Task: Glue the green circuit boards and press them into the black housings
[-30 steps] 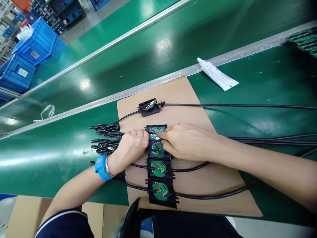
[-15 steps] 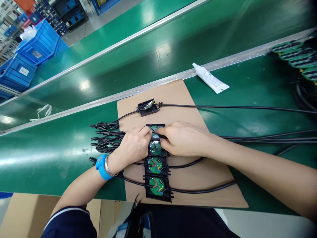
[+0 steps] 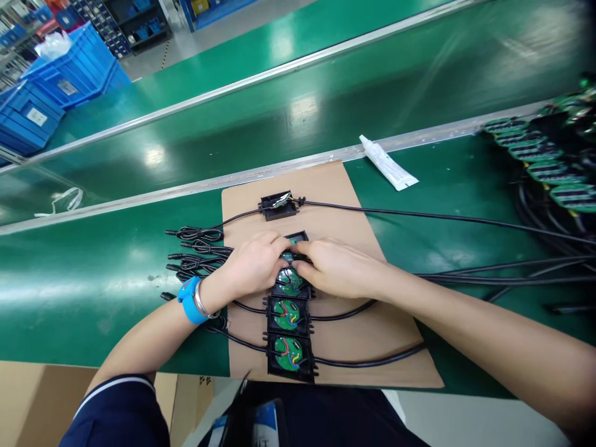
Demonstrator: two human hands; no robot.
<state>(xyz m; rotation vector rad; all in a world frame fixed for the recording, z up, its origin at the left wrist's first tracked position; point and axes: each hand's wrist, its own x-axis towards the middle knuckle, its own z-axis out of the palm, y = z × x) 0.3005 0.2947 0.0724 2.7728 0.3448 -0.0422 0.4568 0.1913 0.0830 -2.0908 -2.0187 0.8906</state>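
Note:
A column of black square housings with round green circuit boards (image 3: 287, 314) lies on a brown cardboard sheet (image 3: 354, 329). My left hand (image 3: 254, 266) and my right hand (image 3: 333, 267) meet over the farthest housing in the column (image 3: 298, 239), fingers curled and pressed onto its board and wires. A blue wristband (image 3: 189, 301) is on my left wrist. One more open black housing (image 3: 278, 205) lies alone farther back on the cardboard. Black cables run from the housings to both sides.
Bundled black cable ends (image 3: 195, 257) lie left of the cardboard. A white tube (image 3: 387, 164) rests by the metal rail. Several green boards with cables (image 3: 544, 161) pile up at the right. Blue crates (image 3: 41, 93) stand at the far left beyond the green belt.
The view has tilted, so the pile of boards at the right has come into sight. My left fingers have slid farther over the far housing to meet the right hand.

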